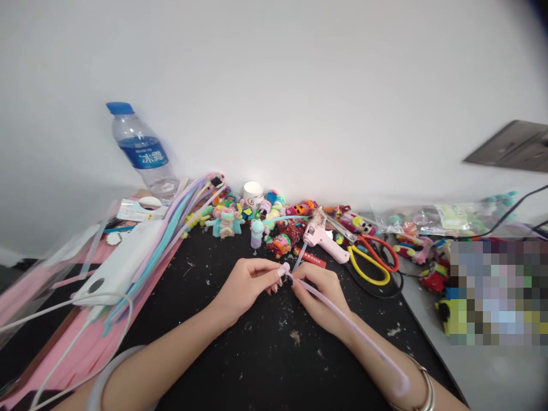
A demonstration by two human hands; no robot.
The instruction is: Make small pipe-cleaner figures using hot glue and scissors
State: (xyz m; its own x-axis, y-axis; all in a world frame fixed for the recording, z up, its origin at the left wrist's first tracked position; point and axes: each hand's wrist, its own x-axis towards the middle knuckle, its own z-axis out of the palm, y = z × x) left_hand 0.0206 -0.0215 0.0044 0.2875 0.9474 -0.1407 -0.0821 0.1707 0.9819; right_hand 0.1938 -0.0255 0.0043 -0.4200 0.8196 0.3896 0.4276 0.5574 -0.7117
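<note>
A pale purple pipe cleaner (355, 328) is held between both hands above the black table. Its near end is bent into a small coil, with a dark bit beside it. The long free tail runs back over my right wrist. My left hand (244, 288) pinches the coiled end between thumb and fingers. Close beside it, my right hand (321, 294) has its fingers closed on the pipe cleaner near the coil. Just beyond the hands lies a pink glue gun (317, 237), its glue stick pointing toward the fingers.
Scissors (374, 281) with yellow and red handles lie right of the glue gun. Several fuzzy figures (228, 221) line the wall around a white cup (253, 193). At left are loose pipe cleaners (158, 245), a white phone (122, 262) with a cable, and a water bottle (143, 151).
</note>
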